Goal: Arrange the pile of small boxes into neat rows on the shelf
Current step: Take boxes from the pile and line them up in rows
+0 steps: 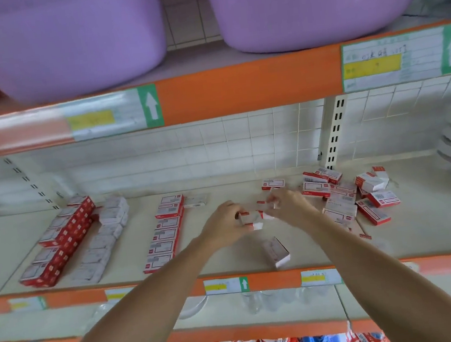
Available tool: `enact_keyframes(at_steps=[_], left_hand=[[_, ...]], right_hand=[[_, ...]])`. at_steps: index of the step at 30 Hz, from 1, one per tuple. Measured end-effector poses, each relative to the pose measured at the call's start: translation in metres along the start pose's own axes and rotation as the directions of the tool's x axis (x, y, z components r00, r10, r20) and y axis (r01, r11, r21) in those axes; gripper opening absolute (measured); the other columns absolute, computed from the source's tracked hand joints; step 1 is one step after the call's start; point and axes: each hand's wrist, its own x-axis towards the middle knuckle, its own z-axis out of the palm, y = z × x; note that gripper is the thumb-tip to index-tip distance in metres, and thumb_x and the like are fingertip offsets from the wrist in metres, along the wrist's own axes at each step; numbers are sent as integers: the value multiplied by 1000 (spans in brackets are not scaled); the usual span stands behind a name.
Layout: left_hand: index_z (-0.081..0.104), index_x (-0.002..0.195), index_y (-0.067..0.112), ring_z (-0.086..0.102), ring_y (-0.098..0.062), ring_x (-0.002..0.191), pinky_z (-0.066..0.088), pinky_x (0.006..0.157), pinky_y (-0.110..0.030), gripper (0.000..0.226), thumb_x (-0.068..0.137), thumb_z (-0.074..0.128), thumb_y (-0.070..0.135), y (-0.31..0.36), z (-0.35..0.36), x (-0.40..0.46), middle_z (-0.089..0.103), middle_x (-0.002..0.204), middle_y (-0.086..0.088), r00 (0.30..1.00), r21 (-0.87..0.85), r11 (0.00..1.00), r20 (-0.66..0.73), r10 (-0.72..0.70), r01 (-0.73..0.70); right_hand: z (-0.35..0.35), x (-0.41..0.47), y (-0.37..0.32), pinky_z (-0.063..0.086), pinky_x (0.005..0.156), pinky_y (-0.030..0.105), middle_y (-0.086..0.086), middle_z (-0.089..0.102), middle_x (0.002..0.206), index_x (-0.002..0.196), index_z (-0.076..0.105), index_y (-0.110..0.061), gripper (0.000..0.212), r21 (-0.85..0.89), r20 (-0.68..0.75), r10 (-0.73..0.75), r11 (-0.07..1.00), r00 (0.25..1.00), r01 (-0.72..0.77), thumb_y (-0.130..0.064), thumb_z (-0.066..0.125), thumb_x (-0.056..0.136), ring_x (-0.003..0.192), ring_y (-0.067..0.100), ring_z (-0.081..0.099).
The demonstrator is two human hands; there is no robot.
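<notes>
Bare shelf (pixel 214 259) lies between row (pixel 163 231) at 9 o'clock and pile (pixel 348 196) at 3. Left hand (pixel 223 224) and right hand (pixel 287 203) together grip boxes (pixel 252 218); a lone box (pixel 276 251) sits near the front edge at 6.

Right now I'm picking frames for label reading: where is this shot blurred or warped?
Head view: motion blur smears the left shelf tag and the hands; box print unreadable; wide-angle lens bends the orange rail; lighting even, glare on its left end.

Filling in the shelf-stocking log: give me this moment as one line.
stage: sorting | left hand: holds small boxes | right hand: pinches same boxes | pile: unsorted, right | rows: formed, left
</notes>
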Motion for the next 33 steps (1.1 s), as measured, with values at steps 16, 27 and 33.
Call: enact_keyframes(at_steps=[16,27,33], left_hand=[[67,101,16,58,-13,89,52,77,-31,33,79,75,39,-76,-39,-45,62,96,6,981,71,985,-121,-149,158],[64,110,18,53,-6,99,38,80,-11,39,75,82,19,-104,-51,-40,55,109,10,994,-124,991,-90,-66,54],[65,107,19,60,-8,98,46,79,-19,41,72,85,26,-111,-57,-32,62,111,7,998,-197,980,-55,1,-11]], right_hand=[[73,36,-89,50,69,31,-4,61,93,93,61,-21,17,138,48,-119,984,992,111,-33,70,84,84,18,59],[74,38,-107,53,60,32,-4,61,104,110,56,-21,32,100,77,-76,993,994,68,-23,69,81,85,20,61],[83,36,-109,41,71,25,1,54,114,122,55,-15,46,28,58,-78,997,995,76,-22,72,81,90,17,53]])
